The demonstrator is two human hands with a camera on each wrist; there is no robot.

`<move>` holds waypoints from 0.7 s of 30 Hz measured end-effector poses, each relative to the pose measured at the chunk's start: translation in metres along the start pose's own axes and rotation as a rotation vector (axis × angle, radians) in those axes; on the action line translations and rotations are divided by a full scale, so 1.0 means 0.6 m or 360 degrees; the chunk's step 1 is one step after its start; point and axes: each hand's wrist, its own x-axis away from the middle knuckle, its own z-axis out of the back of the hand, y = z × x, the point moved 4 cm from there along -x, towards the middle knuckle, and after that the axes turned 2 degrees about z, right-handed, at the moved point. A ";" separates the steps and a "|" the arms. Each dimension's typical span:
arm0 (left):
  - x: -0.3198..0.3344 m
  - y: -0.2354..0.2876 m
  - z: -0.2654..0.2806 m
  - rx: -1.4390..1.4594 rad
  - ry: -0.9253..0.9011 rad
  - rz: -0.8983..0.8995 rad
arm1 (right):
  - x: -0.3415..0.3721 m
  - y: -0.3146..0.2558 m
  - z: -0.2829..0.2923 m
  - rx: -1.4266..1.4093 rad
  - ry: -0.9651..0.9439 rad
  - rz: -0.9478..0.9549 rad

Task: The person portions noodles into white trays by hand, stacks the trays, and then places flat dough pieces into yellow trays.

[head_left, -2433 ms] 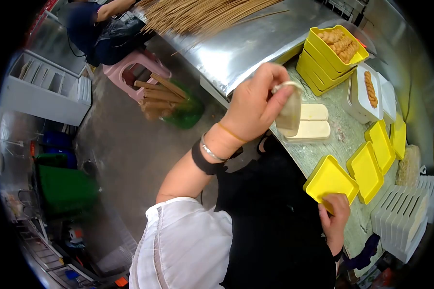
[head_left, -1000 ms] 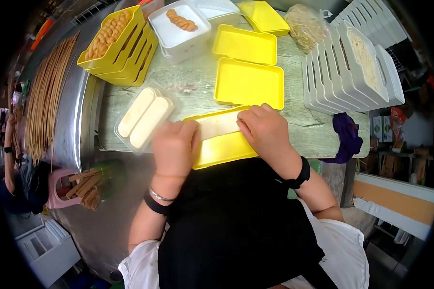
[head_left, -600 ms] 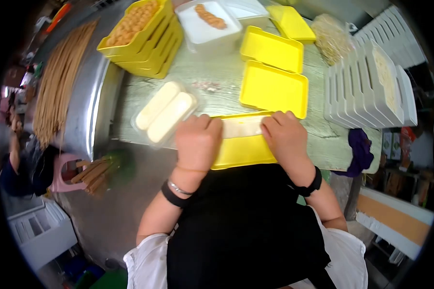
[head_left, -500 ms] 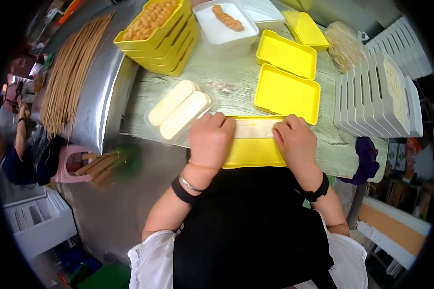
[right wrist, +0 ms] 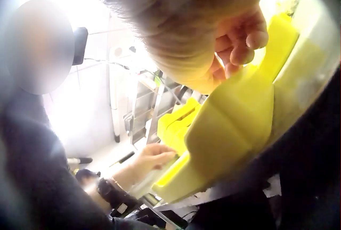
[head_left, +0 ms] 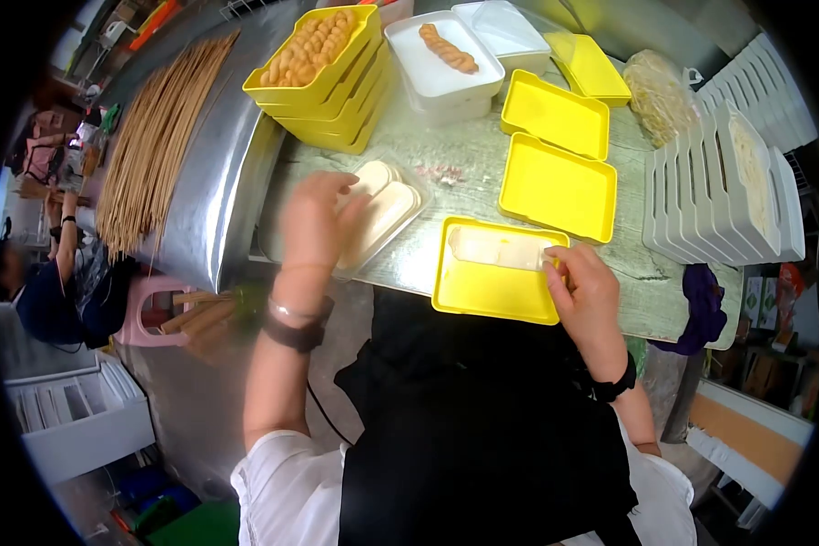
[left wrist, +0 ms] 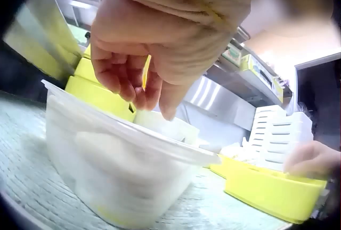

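A pale, flat dough strip (head_left: 500, 247) lies along the far side of a shallow yellow tray (head_left: 496, 300) at the table's near edge. My right hand (head_left: 590, 289) is at the strip's right end, fingertips over the tray's rim; I cannot tell whether they pinch the strip. To the left stands a clear plastic container (head_left: 408, 221) with thick, rounded pale dough pieces (head_left: 387, 214) side by side. My left hand (head_left: 314, 218), slightly blurred, hovers over this container. In the left wrist view its bent fingers (left wrist: 125, 83) hang above the container's rim, holding nothing.
Two more yellow trays (head_left: 560, 187) lie behind. Stacked yellow trays (head_left: 337, 114) hold twisted dough. A white box (head_left: 437, 77) bears one twist. Grey slotted trays (head_left: 692, 205) and a purple cloth (head_left: 701, 309) are at right, bamboo sticks (head_left: 168, 141) at left beside another person (head_left: 55, 273).
My left hand took a dough strip from the container; both hands then held it over the yellow tray. Now the left has let go and moved left over the container; the right stays.
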 end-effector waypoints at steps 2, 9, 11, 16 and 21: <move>-0.013 -0.006 -0.012 0.0015 -0.0096 -0.0003 | 0.003 -0.003 -0.001 -0.0037 0.0016 0.0057; -0.035 -0.006 -0.044 -0.0003 -0.0220 0.0069 | 0.012 0.004 0.006 -0.0173 0.0026 0.0037; -0.038 0.001 -0.042 -0.0083 -0.0178 -0.0003 | 0.012 0.006 0.006 -0.0185 0.0042 0.0048; -0.034 0.015 -0.054 -0.0533 -0.0148 -0.0223 | 0.016 0.013 0.001 -0.0226 0.0078 0.0095; -0.045 -0.002 -0.042 -0.0170 -0.0145 -0.0001 | 0.018 0.016 0.001 -0.0259 0.0065 0.0040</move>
